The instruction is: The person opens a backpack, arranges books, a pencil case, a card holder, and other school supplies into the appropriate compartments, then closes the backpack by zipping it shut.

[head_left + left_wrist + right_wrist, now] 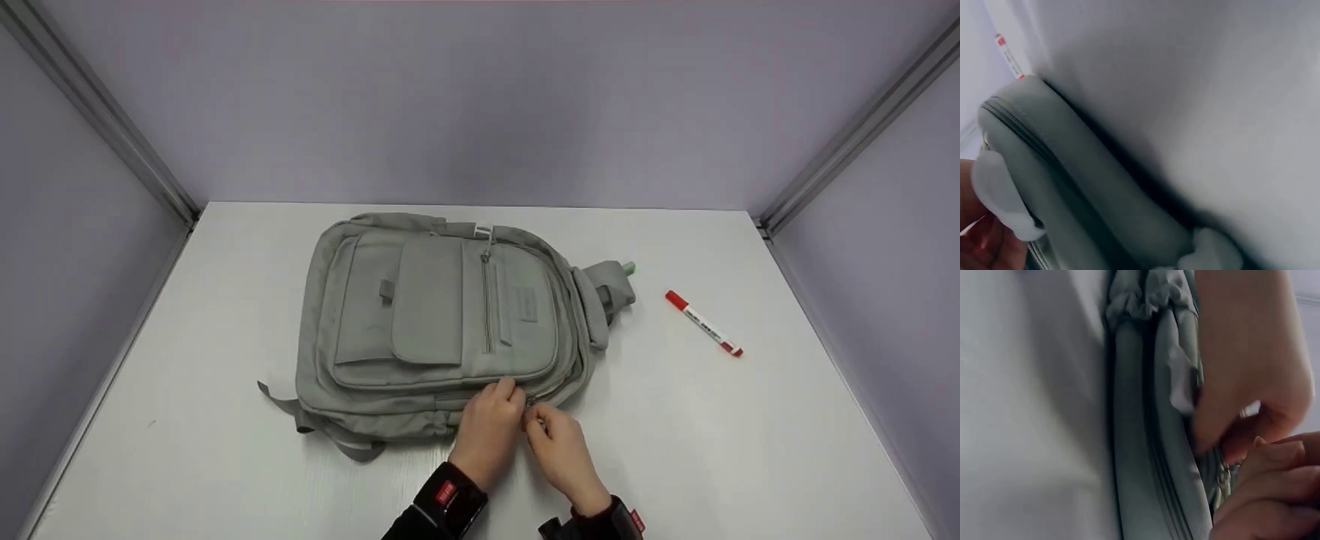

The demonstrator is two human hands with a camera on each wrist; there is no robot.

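A grey-green backpack lies on its back on the white table, its top pointing right. Along the near side, my left hand pinches the fabric edge beside a zipper. Just right of it, my right hand curls its thumb and fingers at the metal zipper pull. The two hands are side by side, fingertips almost meeting at the zipper. A white tag sticks out by the left fingers in the right wrist view. The pull is mostly hidden behind the right fingers.
A red-capped white marker lies on the table to the right of the backpack. A loose strap trails from its lower left corner. Panel walls close off the back and both sides.
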